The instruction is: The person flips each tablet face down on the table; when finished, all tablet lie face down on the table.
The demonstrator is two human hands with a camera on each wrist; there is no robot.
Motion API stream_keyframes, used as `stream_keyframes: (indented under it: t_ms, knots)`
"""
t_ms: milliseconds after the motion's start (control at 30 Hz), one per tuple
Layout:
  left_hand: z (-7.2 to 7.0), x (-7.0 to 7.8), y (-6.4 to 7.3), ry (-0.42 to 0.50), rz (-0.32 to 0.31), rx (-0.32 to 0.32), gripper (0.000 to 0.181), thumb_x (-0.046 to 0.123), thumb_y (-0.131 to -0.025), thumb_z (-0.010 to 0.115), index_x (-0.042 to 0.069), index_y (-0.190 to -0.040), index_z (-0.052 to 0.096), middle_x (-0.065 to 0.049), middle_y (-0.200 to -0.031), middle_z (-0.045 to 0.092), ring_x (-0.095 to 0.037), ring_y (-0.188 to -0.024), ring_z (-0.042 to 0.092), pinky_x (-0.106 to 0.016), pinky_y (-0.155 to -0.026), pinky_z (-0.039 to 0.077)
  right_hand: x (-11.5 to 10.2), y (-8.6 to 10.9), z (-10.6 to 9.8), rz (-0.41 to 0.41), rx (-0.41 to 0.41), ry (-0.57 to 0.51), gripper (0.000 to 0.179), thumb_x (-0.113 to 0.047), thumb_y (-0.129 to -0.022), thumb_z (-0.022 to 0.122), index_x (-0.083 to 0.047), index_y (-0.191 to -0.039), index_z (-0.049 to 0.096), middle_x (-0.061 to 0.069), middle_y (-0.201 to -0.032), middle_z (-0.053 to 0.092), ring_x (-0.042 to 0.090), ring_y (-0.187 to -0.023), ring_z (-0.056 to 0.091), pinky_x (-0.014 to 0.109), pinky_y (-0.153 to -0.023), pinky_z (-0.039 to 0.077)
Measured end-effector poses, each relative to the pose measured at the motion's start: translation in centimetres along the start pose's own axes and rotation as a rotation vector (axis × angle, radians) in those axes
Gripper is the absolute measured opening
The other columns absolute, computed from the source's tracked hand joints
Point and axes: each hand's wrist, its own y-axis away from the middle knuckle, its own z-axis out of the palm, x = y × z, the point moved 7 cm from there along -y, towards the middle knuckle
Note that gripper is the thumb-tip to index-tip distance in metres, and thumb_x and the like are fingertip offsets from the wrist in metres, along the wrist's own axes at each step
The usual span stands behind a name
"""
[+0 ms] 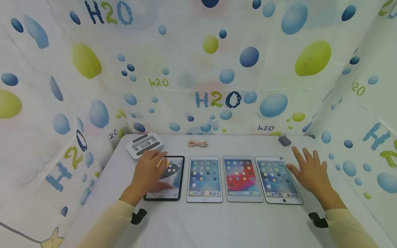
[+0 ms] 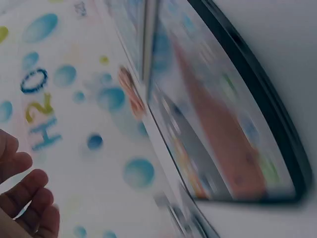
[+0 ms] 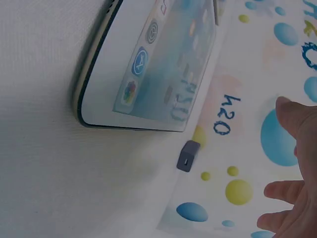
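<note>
Four tablets lie side by side with lit screens, though the leftmost, a black-rimmed tablet point(image 1: 177, 179), is partly hidden by my left hand point(image 1: 148, 172). That hand hovers over its left side with loosely bent fingers and grips nothing; its thumb is blurred. Two white-framed tablets, one with a blue screen point(image 1: 204, 179) and one with a red and blue screen point(image 1: 243, 179), lie in the middle. My right hand point(image 1: 313, 172) is spread beside the rightmost white tablet point(image 1: 278, 179), its thumb overlapping the tablet's upper right edge in the head view. Nothing is in that hand.
Behind the left tablet stands a white and grey plastic holder point(image 1: 144, 144). A coiled pinkish cable point(image 1: 197, 143) lies at the back middle, and a dark grey charger plug point(image 1: 284, 140) at the back right. Patterned sheets point(image 1: 186, 62) rise around the white table point(image 1: 198, 227).
</note>
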Motion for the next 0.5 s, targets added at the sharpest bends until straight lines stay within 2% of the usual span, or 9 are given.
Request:
stream_keyframes:
  t_ms: [167, 267, 367, 433, 500]
  knots:
    - [3.9, 3.6, -1.9, 0.423, -0.221, -0.338, 0.034, 0.026, -0.101, 0.063, 0.014, -0.132, 0.068, -0.001, -0.111, 0.071, -0.018, -0.098, 0.064, -0.039, -0.083, 0.057, 0.9, 0.9, 1.0, 0.062, -0.131, -0.067, 0.070, -0.042, -0.103, 0.056, -0.001, -0.155, 0.034, 0.040, -0.149, 0.036, 0.063, -0.132, 0.035, 0.079, -0.099, 0.034]
    - [6.8, 6.2, -2.2, 0.695, -0.323, -0.522, 0.036, 0.029, -0.102, 0.062, 0.019, -0.137, 0.065, -0.004, -0.117, 0.071, -0.023, -0.104, 0.066, -0.043, -0.088, 0.057, 1.6, 1.3, 1.7, 0.101, -0.184, -0.123, 0.067, -0.044, -0.104, 0.053, 0.004, -0.149, 0.041, 0.041, -0.143, 0.043, 0.061, -0.126, 0.045, 0.074, -0.094, 0.043]
    - [10.2, 9.3, -2.1, 0.926, -0.412, -0.653, 0.037, 0.027, -0.101, 0.064, 0.020, -0.137, 0.064, -0.010, -0.122, 0.069, -0.030, -0.109, 0.066, -0.046, -0.095, 0.056, 2.1, 1.4, 2.5, 0.125, -0.230, -0.181, 0.067, -0.047, -0.104, 0.051, 0.006, -0.146, 0.045, 0.039, -0.135, 0.053, 0.056, -0.116, 0.056, 0.068, -0.086, 0.051]
    - [12.5, 11.7, -2.0, 1.048, -0.484, -0.712, 0.039, 0.025, -0.099, 0.066, 0.017, -0.137, 0.063, -0.013, -0.122, 0.069, -0.031, -0.110, 0.067, -0.044, -0.096, 0.056, 2.3, 1.4, 3.0, 0.137, -0.266, -0.218, 0.069, -0.049, -0.104, 0.050, 0.006, -0.145, 0.045, 0.037, -0.129, 0.058, 0.053, -0.110, 0.061, 0.063, -0.081, 0.054]
    - [14.8, 14.4, -1.9, 1.161, -0.577, -0.745, 0.040, 0.022, -0.097, 0.068, 0.014, -0.136, 0.064, -0.013, -0.122, 0.069, -0.030, -0.109, 0.068, -0.042, -0.097, 0.056, 2.7, 1.4, 3.4, 0.155, -0.306, -0.246, 0.071, -0.050, -0.104, 0.049, 0.008, -0.145, 0.044, 0.036, -0.125, 0.060, 0.051, -0.108, 0.061, 0.060, -0.080, 0.055]
